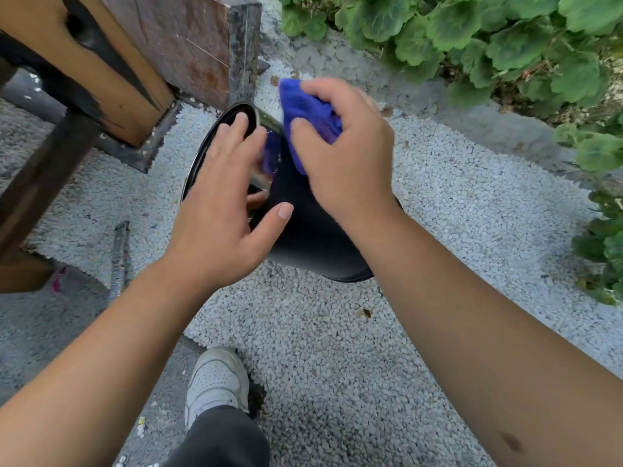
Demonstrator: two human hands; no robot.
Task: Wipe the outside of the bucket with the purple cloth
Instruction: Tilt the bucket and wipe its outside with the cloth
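Gravel [337, 348] of pale small stones covers the ground where the bucket [303, 230] lies tipped on its side, its shiny rim turned toward the upper left and its dark wall facing up. Over that wall, near the rim, the right hand [344, 146] clutches the purple cloth [305, 111], its fingers [296, 129] curled round the bunched fabric, which touches the bucket's outside. The left hand [219, 210] rests on the bucket beside the rim with its fingers [236, 129] straight and spread, the thumb stretched across the dark wall; it holds nothing. Both bare forearms reach in from the bottom of the view. Beyond the bucket stand a wooden post [101, 62] and a stone block [209, 42]. Green plants [488, 35] fill the upper right. A white shoe [215, 379] and dark trouser leg show below.
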